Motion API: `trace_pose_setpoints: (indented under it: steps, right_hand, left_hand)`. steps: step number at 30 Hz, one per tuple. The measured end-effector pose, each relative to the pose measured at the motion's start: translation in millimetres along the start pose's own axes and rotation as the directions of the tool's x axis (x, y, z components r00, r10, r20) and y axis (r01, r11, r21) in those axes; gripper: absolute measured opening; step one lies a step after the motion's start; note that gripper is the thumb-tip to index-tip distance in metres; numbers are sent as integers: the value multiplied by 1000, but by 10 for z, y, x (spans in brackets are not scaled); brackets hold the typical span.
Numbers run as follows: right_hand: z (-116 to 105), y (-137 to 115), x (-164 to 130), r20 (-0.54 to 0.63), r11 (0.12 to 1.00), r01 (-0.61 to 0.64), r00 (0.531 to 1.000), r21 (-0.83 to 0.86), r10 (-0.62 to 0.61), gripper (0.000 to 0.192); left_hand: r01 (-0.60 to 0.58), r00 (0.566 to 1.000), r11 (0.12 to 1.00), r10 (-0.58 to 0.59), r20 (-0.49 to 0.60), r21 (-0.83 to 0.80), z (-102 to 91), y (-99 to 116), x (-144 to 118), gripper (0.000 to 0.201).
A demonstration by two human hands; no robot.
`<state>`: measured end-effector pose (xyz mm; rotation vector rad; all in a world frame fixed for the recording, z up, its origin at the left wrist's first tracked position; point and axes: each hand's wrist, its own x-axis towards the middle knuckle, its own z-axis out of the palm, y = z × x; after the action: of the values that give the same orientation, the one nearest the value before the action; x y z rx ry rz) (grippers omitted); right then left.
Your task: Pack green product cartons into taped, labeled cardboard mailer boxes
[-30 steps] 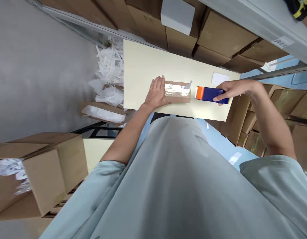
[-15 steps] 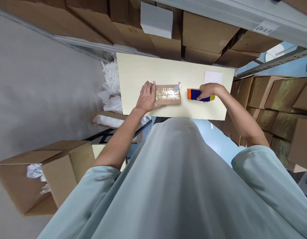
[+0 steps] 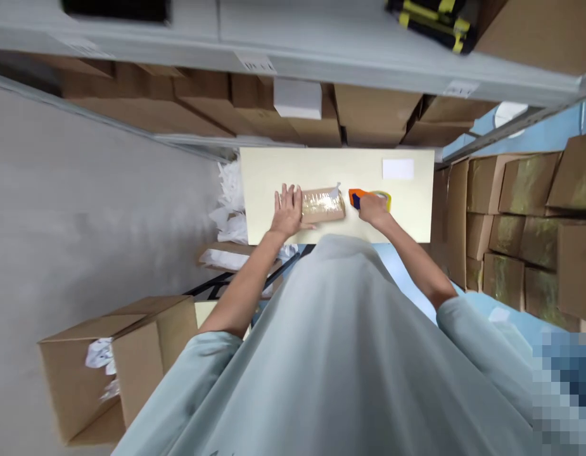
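Small brown cardboard box [image 3: 323, 206] (top seam taped, loose tape end unpressed): my left hand [image 3: 287, 212] lies flat, fingers apart; right hand [image 3: 374, 211] clamps the orange-and-blue tape dispenser [image 3: 362, 197] on the cream tabletop [image 3: 411, 209].

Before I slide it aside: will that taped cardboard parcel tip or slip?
The taped parcel lies flat and low on the table, so tipping seems unlikely. Its glossy tape may feel slick. The left hand steadies one end, so it probably slides easily.
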<state>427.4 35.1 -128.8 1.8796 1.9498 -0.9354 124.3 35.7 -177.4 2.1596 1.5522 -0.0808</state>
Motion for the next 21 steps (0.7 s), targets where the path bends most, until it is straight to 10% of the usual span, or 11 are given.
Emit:
trace_pose_setpoints:
  steps: [5,8,13,16,21]
  right_hand:
    - [-469,167,-369,-184,969,-22,980,246,70,37]
    - [-944,165,-389,-412,910,195,911,367,-29,45]
    - [-2021,-108,-117,-692,835,540,642,103,-329,41]
    - [-2604,-373,110,-695,888,449,609,-96,-383,42]
    - [-3046,-701,389,-606,957,195,742,-213,-286,50]
  left_hand:
    - [-160,956,987,150,-254,-17,-246,662,98,137]
    - [-395,794,919,351,-495,18,-611,1117,328,101]
    - [-476,556,878,351,-753,58,-1473,1603,792,55]
    - [-435,560,900,281,-780,12,-1848,1700,1106,61]
    - [-358,675,931,205,-709,-71,-1941,1715,1373,67]
